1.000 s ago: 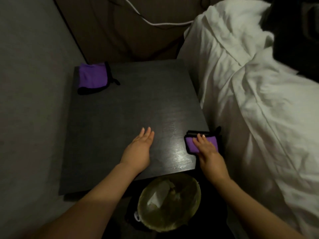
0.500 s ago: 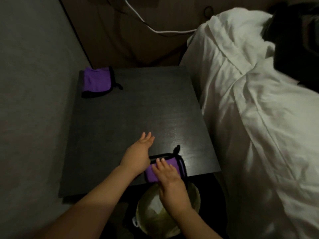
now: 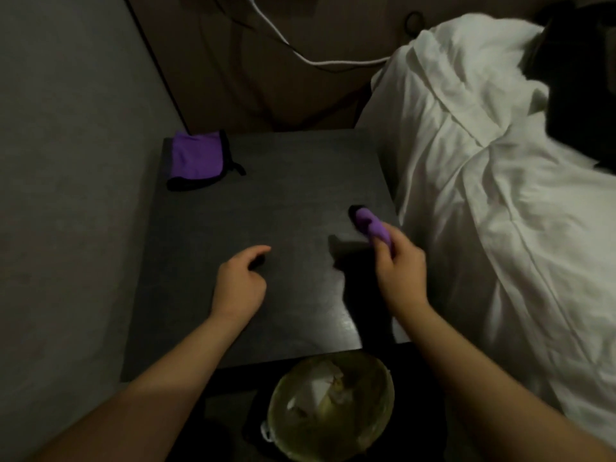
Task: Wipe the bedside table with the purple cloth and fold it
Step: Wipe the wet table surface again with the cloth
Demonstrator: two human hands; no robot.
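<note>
Head camera, looking down: a dark bedside table stood between a grey wall on the left and a bed with white bedding on the right. The right hand was raised near the table's right edge and gripped a small, bunched purple cloth with black trim. Its fingers were curled round the near end of the cloth, while the far end stuck out past them, toward the back of the table. Whether the cloth touched the tabletop could not be told, though a dark shadow lay on the wood just left of it. The left hand was over the middle of the table near its front, holding nothing, with fingers loosely curled and the forefinger reaching forward. Whether it rested on the wood was unclear. A second purple cloth, folded and edged in black with a small loop, lay on the far left corner of the table, well apart from both hands. Below the table's front edge stood a round bin lined with a bag and holding crumpled paper. A white cable ran along the brown wall behind the table toward the bed.
</note>
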